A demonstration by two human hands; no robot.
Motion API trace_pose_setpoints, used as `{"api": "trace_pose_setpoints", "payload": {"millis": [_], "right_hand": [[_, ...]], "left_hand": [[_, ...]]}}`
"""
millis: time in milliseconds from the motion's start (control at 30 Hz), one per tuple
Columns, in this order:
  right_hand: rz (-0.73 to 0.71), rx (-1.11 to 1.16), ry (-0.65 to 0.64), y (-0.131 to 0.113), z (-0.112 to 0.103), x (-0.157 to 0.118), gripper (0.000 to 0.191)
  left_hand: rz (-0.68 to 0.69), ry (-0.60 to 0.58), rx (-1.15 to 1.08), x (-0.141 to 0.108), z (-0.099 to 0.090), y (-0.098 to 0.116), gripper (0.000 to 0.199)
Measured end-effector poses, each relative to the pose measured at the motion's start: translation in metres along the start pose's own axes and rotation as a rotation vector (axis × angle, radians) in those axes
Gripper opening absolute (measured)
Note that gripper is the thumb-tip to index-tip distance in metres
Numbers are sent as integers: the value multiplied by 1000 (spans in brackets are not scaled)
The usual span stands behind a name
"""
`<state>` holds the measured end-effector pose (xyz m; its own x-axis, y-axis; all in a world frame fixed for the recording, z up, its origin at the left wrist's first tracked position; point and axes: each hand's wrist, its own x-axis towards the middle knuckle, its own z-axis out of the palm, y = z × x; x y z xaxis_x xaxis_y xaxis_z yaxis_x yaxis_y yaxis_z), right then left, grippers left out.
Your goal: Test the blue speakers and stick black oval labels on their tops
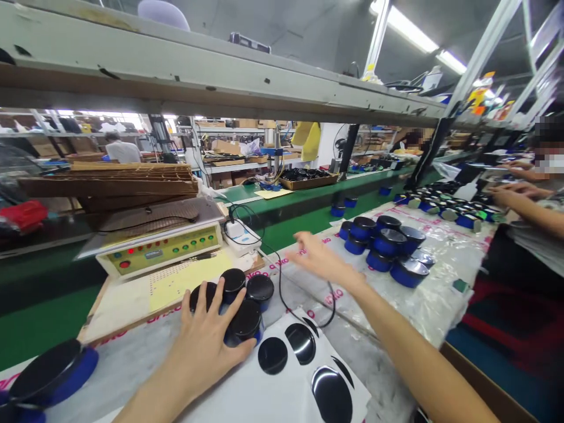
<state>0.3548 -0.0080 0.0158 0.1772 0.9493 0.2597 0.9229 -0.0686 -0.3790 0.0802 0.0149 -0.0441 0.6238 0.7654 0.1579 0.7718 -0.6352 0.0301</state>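
My left hand point(209, 335) is spread over a small group of blue cups with glossy black tops point(247, 317), its fingers resting on them. Beside it, a white sheet point(247, 388) carries several black discs point(273, 355). Farther forward, my right hand point(315, 255) hangs over the plastic-covered table, blurred, with its fingers partly stretched out and no object visible in them. To its right stands a stacked group of blue cups with black tops point(392, 241). Another large blue and black cup point(53, 376) lies at the lower left.
A control box point(163, 249) with lights and buttons stands left, near a white power strip point(242, 235) and black cable point(282, 288). Beyond runs a green conveyor point(282, 220). A shelf point(220, 76) crosses overhead. At right, a person's hands point(520, 191) are near more cups.
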Motion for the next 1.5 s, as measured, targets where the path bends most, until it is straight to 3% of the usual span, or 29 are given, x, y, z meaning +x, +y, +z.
{"api": "trace_pose_setpoints", "payload": {"millis": [100, 167, 233, 300, 367, 467, 533, 600, 633, 700, 767, 867, 1000, 1100, 1233, 1300, 1433, 1500], "right_hand": [[327, -141, 221, 51, -36, 21, 34], [448, -184, 289, 79, -56, 30, 36], [483, -179, 290, 94, -68, 36, 36], [438, -126, 242, 90, -70, 37, 32], [312, -20, 156, 69, -65, 31, 28], [12, 198, -20, 8, -50, 9, 38], [-219, 354, -151, -39, -42, -10, 51], [-498, 493, -274, -79, -39, -27, 50], [-596, 491, -246, -95, -39, -32, 45], [-703, 407, -73, -117, -40, -39, 30], [-757, 338, 80, -129, -39, -43, 20], [-833, 297, 108, -137, -33, -52, 20], [-883, 232, 155, -147, -20, -66, 18], [-949, 256, 192, -153, -17, -69, 32], [-934, 196, 236, -157, -22, -71, 41], [-924, 137, 272, -156, -23, -73, 42], [-929, -19, 377, -152, -19, -80, 42], [-927, -9, 380, -151, -17, -82, 40]], "left_hand": [[30, 69, -44, -2, -1, 2, 83], [87, 153, -130, -6, -8, 1, 80], [115, 250, -262, -12, -18, 2, 66], [92, 293, -471, -16, -32, 7, 47], [31, 262, -774, -18, -49, 16, 34], [-178, 122, -1431, -14, -73, 30, 38], [-273, -122, -1882, -11, -85, 34, 51], [-244, -410, -2186, -14, -92, 31, 64], [-223, -487, -2283, -18, -95, 26, 70], [-255, -411, -2411, -31, -99, 15, 70], [-342, -212, -2441, -46, -102, 4, 60], [-427, 14, -2380, -65, -104, -6, 45], [-383, 98, -2318, -76, -104, -5, 42], [-320, 111, -2237, -78, -103, -2, 41], [-309, 150, -2111, -80, -103, -1, 43], [-282, 223, -1974, -80, -102, 0, 46], [-208, 479, -1596, -80, -99, 6, 56], [-196, 529, -1464, -81, -98, 7, 58]]}}
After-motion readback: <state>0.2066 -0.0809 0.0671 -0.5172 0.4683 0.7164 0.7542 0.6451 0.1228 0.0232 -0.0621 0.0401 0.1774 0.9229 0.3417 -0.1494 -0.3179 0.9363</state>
